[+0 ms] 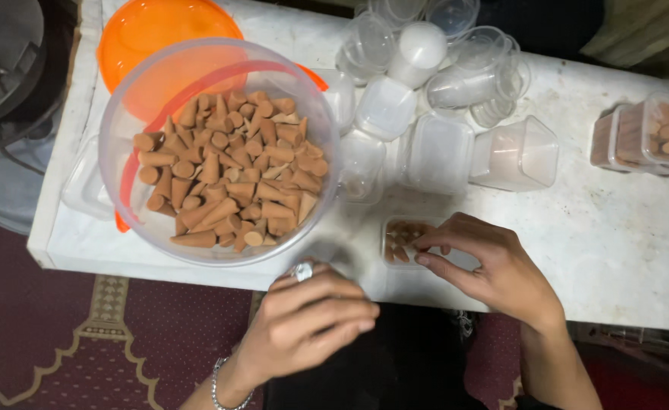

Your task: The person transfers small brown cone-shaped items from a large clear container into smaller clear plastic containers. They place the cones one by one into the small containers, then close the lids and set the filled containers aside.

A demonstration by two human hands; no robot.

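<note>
A clear round bowl [125, 121] holds many brown incense cones [232, 167] on the left of a white table [615, 250]. My right hand [486, 266] rests over a small clear plastic box [404, 241] with a few cones in it, fingertips touching the cones at its right side. My left hand [311, 319] hovers at the table's near edge, below the bowl, its fingers curled inward with a ring and a bracelet showing. Whether it holds cones is hidden.
An orange lid [152, 30] lies behind the bowl. Several empty clear boxes and lids [433, 91] are heaped at the back centre. Filled boxes [653, 137] sit at the right edge. A patterned red carpet [61, 334] lies below the table.
</note>
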